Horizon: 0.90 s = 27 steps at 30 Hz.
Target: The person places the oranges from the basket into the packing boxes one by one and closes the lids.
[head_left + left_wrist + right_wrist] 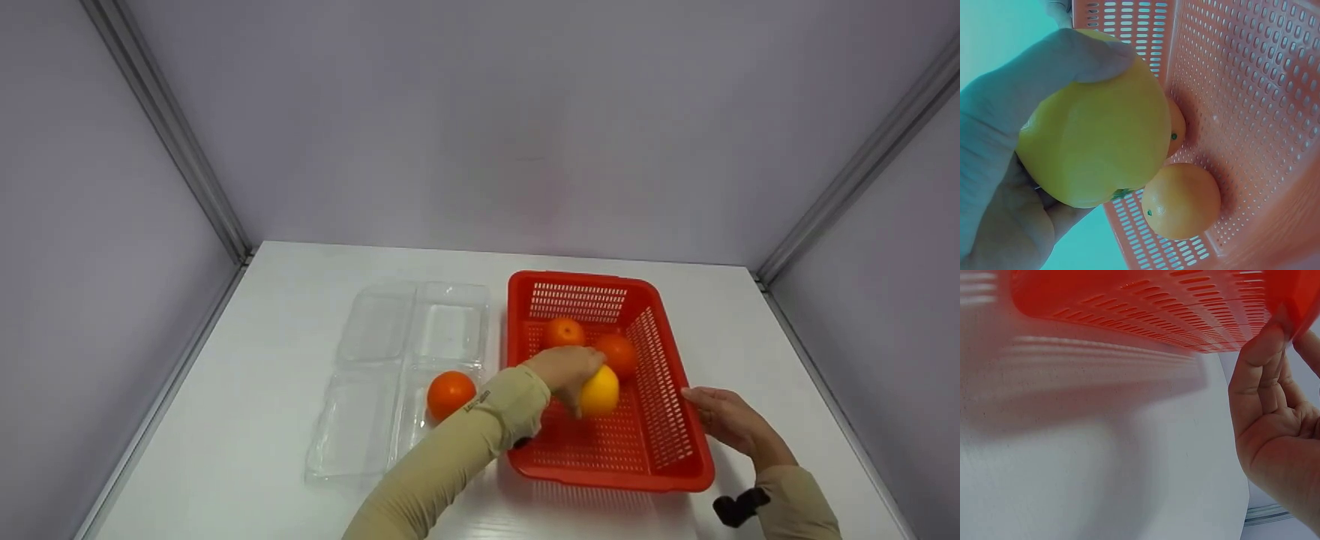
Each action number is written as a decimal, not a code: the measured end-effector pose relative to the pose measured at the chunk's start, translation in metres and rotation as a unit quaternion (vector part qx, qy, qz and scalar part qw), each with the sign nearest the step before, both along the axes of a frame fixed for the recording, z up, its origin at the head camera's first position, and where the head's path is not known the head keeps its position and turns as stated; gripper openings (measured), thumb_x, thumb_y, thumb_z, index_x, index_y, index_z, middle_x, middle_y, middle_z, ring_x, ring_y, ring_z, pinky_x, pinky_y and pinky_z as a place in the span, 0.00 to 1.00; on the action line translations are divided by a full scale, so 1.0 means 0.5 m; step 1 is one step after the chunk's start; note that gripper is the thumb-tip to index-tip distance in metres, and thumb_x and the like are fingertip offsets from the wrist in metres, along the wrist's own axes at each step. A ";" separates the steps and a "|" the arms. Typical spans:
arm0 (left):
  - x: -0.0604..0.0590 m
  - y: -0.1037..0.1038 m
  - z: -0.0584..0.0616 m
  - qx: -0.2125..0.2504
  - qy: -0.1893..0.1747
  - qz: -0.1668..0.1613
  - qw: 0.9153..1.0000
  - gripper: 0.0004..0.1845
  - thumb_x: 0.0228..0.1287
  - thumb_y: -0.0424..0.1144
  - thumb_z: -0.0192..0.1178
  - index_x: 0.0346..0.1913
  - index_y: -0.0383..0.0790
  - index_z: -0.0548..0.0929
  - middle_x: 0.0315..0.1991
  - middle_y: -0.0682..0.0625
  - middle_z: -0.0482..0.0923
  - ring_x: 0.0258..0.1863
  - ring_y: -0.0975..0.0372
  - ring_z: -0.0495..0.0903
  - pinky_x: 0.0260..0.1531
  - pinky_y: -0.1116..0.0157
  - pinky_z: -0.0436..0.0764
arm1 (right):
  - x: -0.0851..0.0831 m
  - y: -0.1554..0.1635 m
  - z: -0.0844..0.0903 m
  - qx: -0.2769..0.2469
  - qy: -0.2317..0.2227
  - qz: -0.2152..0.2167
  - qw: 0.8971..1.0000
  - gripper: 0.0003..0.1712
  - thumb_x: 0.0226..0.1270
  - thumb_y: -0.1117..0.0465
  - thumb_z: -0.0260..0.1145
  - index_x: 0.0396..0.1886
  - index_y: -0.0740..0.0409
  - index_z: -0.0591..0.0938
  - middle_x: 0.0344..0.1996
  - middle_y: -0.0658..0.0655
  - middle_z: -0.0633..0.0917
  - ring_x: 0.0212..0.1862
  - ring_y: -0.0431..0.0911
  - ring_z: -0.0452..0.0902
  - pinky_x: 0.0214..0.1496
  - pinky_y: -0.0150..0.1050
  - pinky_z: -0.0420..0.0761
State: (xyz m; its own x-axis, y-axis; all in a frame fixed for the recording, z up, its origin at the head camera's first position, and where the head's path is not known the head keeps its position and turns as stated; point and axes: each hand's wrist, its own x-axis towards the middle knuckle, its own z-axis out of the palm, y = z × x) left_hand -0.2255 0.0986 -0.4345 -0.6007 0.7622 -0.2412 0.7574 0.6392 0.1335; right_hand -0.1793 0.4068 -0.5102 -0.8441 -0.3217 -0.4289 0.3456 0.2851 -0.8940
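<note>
Left hand (564,369) curls its grip round a lemon (600,391) inside the red basket (679,409), thumb and fingers wrapped over the fruit, as the left wrist view confirms (1092,140). The lemon sits low in the middle of the basket; whether it is already clear of the floor cannot be told. Right hand (724,418) rests with nearly straight fingers against the basket's right wall near the rim, clasping nothing and apparently steadying it; the right wrist view shows the fingertips (1264,343) touching the rim from below.

Step in hand, as judged: taking the lemon out of the basket. Two oranges (564,332) (616,355) lie just behind the lemon toward the far wall, the nearer one almost touching the hand. A third orange (451,394) occupies the near right cell of the clear tray (375,330), which lies just beside the basket's left wall.

The next move calls for a lift above the left wall before any travel sideways. Three tray cells stand free. Open counter (300,510) remains along the near edge and near the left edge; the basket's near right corner lies close to the near edge.
</note>
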 end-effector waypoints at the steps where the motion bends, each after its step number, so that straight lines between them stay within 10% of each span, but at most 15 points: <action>1: 0.000 -0.001 0.000 0.001 0.000 0.000 1.000 0.40 0.44 0.49 0.76 0.60 0.44 0.69 0.56 0.51 0.77 0.57 0.62 0.78 0.59 0.70 0.78 | 0.000 0.000 0.000 0.000 0.000 0.000 1.000 0.23 0.77 0.49 0.48 0.55 0.61 0.78 0.40 0.45 0.87 0.42 0.40 0.85 0.50 0.35 0.84; 27: 0.015 -0.022 0.004 0.012 0.008 -0.008 1.000 0.41 0.42 0.48 0.78 0.59 0.44 0.69 0.56 0.50 0.78 0.56 0.61 0.78 0.58 0.69 0.78 | 0.002 -0.007 -0.002 -0.008 0.011 -0.007 1.000 0.23 0.77 0.50 0.48 0.54 0.62 0.78 0.40 0.45 0.87 0.42 0.40 0.85 0.50 0.35 0.84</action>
